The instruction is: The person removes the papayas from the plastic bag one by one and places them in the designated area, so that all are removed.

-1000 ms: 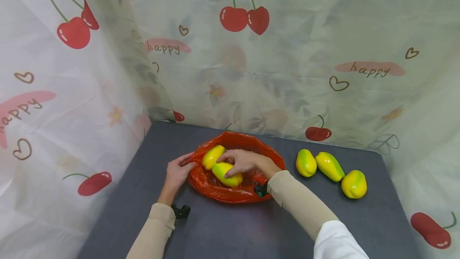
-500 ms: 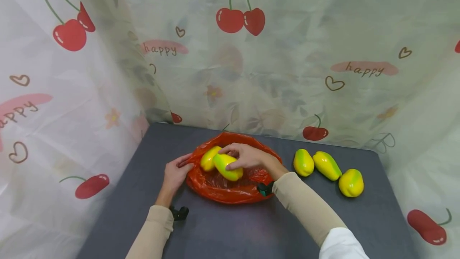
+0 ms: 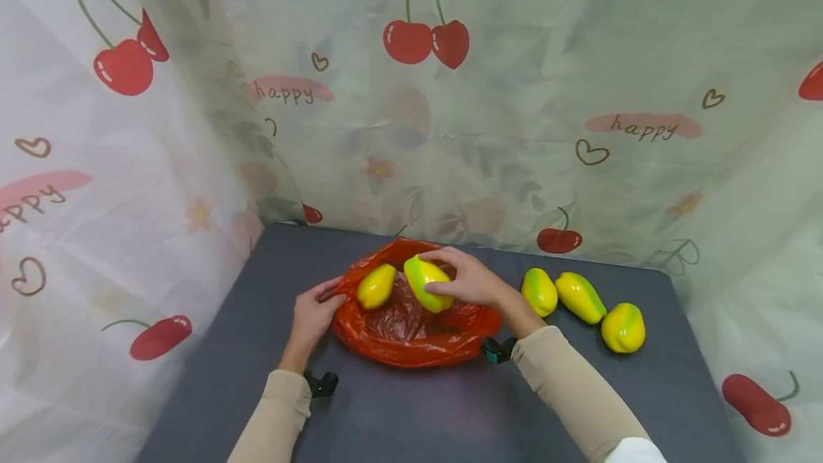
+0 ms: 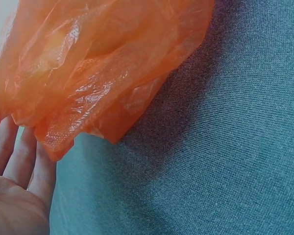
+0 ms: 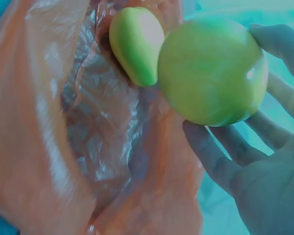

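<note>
A red plastic bag (image 3: 405,350) lies on the table with its mouth spread wide. At its left rim my left hand (image 3: 313,316) pinches the film; in the left wrist view the fingers (image 4: 20,159) reach up behind the bag's edge. My right hand (image 3: 472,279) grips a yellow-green papaya (image 3: 426,284) above the right part of the bag's mouth, thumb and fingers around it. Inside the bag, toward the left, rests a second papaya (image 3: 376,286). The right wrist view shows the held papaya (image 5: 210,73) close up, with the bagged papaya (image 5: 136,46) behind it.
To the right of the bag, three more papayas sit in a loose row: one papaya (image 3: 539,291), a longer papaya (image 3: 580,297) and a rounder papaya (image 3: 623,328). A cherry-printed curtain (image 3: 489,156) encloses the dark grey table (image 3: 411,420) at the back and sides.
My right hand has lifted the papaya from beside the other one in the bag and moved it up and to the right. The left hand stays at the bag's rim.
</note>
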Tool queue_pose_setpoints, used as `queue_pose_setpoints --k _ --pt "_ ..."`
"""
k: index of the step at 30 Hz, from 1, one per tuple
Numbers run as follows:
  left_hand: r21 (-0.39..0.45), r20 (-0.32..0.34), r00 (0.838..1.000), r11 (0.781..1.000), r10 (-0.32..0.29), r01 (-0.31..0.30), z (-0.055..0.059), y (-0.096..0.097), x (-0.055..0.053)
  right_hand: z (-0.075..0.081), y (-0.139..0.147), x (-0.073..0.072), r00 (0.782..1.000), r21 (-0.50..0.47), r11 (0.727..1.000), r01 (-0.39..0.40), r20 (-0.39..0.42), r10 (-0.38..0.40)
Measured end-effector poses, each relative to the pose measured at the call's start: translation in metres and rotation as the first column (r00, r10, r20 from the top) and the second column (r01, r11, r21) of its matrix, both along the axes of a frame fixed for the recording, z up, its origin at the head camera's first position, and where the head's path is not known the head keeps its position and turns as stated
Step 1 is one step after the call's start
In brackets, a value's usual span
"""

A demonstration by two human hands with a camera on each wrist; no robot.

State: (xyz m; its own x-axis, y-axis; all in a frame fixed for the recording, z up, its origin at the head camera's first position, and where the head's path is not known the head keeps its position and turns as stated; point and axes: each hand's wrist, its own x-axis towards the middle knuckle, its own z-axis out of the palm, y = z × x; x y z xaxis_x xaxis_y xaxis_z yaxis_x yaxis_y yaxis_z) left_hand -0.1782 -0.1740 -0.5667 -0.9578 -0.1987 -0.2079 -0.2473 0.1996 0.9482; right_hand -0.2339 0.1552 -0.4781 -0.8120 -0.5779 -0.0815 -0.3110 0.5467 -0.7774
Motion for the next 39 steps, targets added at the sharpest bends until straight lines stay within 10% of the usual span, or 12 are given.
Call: queue_pose_setpoints --k 24,39 --pt "-0.028 -0.003 1.000 1.000 -0.013 0.013 -0.004 0.002 -0.001 0.007 0.080 0.032 0.959 -0.066 0.960 0.272 -0.058 -0.276" --pt "-0.032 0.018 1.000 0.999 -0.021 0.021 -0.005 0.003 -0.002 -0.018 0.139 0.058 0.903 -0.023 0.905 0.425 -0.061 -0.425"
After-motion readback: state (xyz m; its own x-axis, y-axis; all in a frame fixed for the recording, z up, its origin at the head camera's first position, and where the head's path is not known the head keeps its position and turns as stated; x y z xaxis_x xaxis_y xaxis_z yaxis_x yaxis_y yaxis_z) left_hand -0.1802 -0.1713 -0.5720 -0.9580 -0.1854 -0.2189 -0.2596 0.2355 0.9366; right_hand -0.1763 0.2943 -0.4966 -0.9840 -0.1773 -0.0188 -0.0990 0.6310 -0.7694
